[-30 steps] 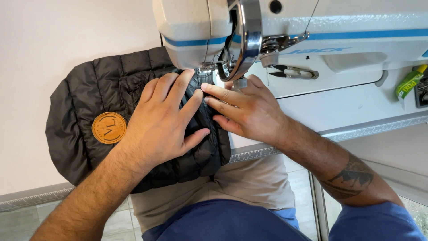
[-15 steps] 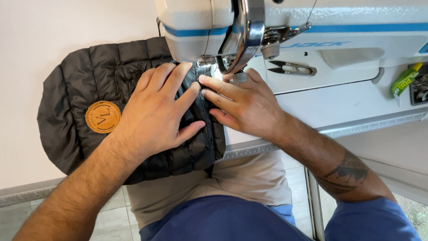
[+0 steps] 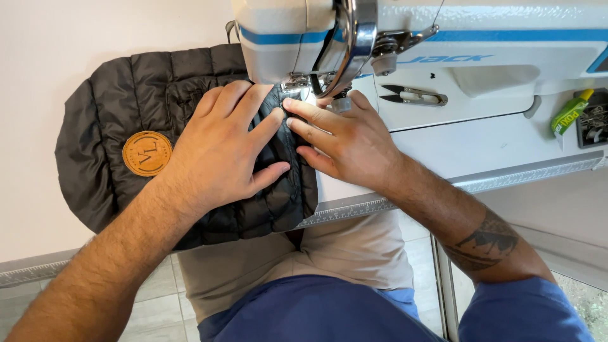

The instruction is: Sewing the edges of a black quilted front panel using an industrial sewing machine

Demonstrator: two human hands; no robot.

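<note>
While both flat hands press it, quilted dark fabric [image 3: 158,101] puckers.

The white table [image 3: 76,57] carries a white sewing machine [image 3: 443,38], with a dark quilted fabric piece [image 3: 120,95] lying flat left of the machine, small thread snips [image 3: 415,96] on its bed, and a green tube [image 3: 569,114] to its right.

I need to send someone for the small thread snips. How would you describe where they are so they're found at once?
Start at the white sewing machine with the blue stripe. Just under its arm, right of the right hand, lie the thread snips on the white machine bed. They are the only small metal tool there, with dark pointed blades aimed left.
</note>
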